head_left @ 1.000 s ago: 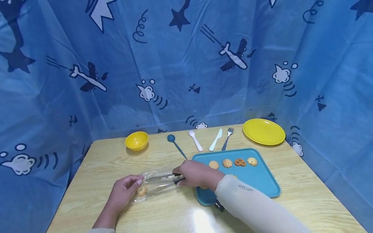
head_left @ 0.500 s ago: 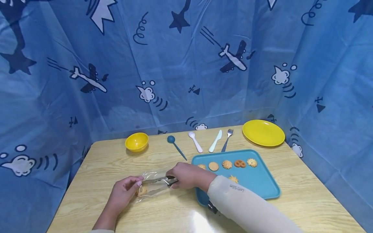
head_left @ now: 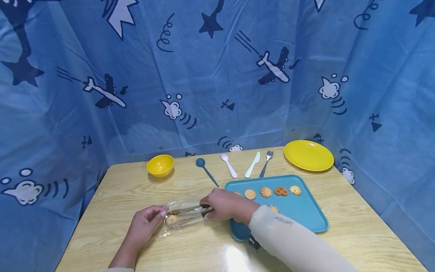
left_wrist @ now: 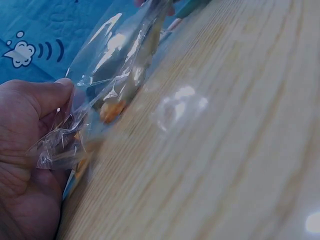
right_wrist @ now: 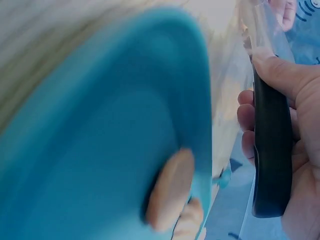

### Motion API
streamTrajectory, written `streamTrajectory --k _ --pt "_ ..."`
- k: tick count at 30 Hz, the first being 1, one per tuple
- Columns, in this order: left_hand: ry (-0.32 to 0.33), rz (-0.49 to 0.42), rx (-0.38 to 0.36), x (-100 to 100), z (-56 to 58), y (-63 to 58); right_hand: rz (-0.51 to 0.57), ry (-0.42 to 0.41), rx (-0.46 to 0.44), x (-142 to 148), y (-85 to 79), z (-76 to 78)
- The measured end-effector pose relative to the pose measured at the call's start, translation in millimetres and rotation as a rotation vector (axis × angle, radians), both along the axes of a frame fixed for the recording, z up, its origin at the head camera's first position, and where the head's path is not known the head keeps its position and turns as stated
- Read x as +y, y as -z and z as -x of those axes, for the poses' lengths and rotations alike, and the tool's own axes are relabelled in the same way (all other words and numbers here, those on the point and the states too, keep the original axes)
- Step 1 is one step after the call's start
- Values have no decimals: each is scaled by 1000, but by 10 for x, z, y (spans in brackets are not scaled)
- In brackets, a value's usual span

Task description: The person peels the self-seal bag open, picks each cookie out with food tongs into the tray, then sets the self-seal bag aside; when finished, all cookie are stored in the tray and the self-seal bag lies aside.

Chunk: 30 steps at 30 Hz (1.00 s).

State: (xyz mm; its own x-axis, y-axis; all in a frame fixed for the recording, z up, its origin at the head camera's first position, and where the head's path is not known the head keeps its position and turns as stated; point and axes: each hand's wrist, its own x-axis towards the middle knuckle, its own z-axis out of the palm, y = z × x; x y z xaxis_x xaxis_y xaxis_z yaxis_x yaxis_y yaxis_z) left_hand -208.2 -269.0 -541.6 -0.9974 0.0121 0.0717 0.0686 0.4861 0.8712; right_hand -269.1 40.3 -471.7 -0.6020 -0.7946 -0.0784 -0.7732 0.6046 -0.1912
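My left hand [head_left: 144,223] pinches the edge of a clear plastic bag [left_wrist: 107,65] between thumb and fingers, low over the table. A round baked cookie [head_left: 171,219] lies inside the bag, near those fingers. My right hand [head_left: 224,206] grips the black handles of metal tongs [head_left: 190,210], seen close up as one black handle [right_wrist: 272,145] in the right wrist view. The tongs' arms reach into the bag and lie on both sides of the cookie; whether their tips press on it, I cannot tell.
A blue tray [head_left: 306,215] with several cookies sits under my right forearm. Behind stand a yellow bowl [head_left: 161,166], a dark blue spoon [head_left: 201,163], a pale spoon [head_left: 229,166], a mint knife [head_left: 252,165], a fork [head_left: 266,164] and a yellow plate [head_left: 308,155]. Blue printed cloth [head_left: 210,68] surrounds the table.
The tongs went left, deeper into the bag, then came back slightly right. The cookie has shifted right within the bag. My left hand has stayed in place.
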Motion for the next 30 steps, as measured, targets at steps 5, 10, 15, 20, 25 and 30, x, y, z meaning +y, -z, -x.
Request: streamTrajectory --k 5,10,15,20,25,30 --pt "-16 15 -2 2 -1 -14 22 37 -51 224 -66 -18" --pt "-24 8 -11 9 0 -18 31 106 -70 471 -128 -80" --pt "-20 -14 -8 12 3 -6 77 159 -77 782 -191 -139" --pt "-6 -26 -6 9 15 7 121 179 -29 1174 -211 -203" --pt "-16 -5 -16 -1 31 18 133 252 -6 1622 -294 -285" --pt "-28 6 -47 45 -11 -59 123 312 -2 2128 -364 -403"
